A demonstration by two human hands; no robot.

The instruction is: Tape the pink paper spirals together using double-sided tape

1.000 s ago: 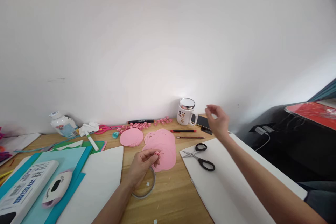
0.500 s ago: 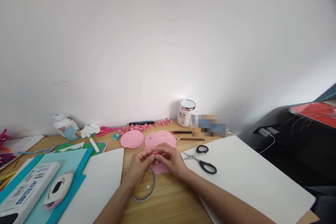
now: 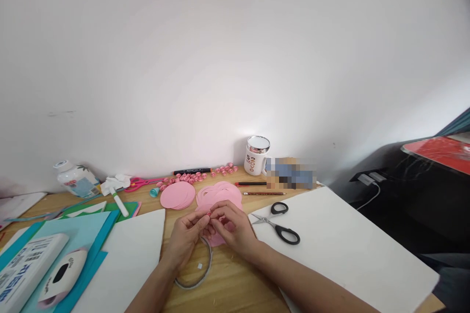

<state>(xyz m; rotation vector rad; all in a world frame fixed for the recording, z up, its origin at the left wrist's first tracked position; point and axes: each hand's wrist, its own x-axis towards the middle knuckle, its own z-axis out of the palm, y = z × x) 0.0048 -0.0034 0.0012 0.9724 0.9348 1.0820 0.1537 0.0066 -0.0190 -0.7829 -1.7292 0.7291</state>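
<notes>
Over the right disc pile (image 3: 222,193), the left hand (image 3: 185,237) and right hand (image 3: 235,230) together pinched a pink curl (image 3: 209,213), which uneven finger pressure might have crushed or let unroll.

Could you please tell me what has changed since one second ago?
The right hand has moved from beside the mug, down and leftward, meeting the left hand at the small pink piece. The left hand still pinches that piece. The mug, black-handled scissors and pink paper circles stayed put.
</notes>
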